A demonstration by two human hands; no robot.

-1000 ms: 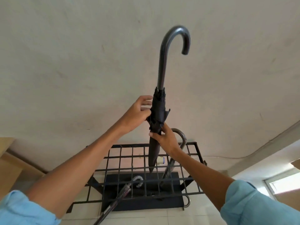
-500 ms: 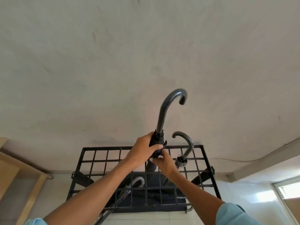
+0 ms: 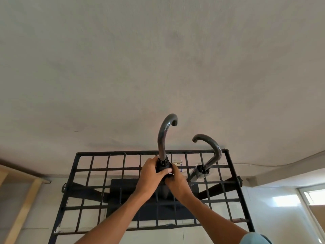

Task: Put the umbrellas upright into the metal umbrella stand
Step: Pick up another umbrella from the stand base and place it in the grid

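Black metal bars formed the gridded top of the umbrella stand (image 3: pixel 98 169), which stood against a pale plaster wall (image 3: pixel 158 59) and over a light tiled floor (image 3: pixel 274 208). Both hands met over the middle of the grid, near its back edge. The left hand (image 3: pixel 151 175) was wrapped around the top of a folded black umbrella (image 3: pixel 162 165), its fingers pressed together around the bunched canopy just under the handle. The right hand (image 3: pixel 175 180) closed on the same umbrella directly below, touching the left hand, its fingers curled tight against the dark fabric. The umbrella stood upright, passing down through one of the grid's openings, with its lower part hidden behind the hands and the bars. Its glossy grey hooked handle (image 3: pixel 164 136) rose above the hands, the crook turned to the right. Just to the right, a second umbrella (image 3: pixel 202 171) sat in the stand, leaning to the right, its curved handle (image 3: pixel 212 150) hooking back to the left. A pale blue sleeve (image 3: pixel 255 239) showed at the right forearm. A light wooden frame (image 3: pixel 22 205) stood at the far left.
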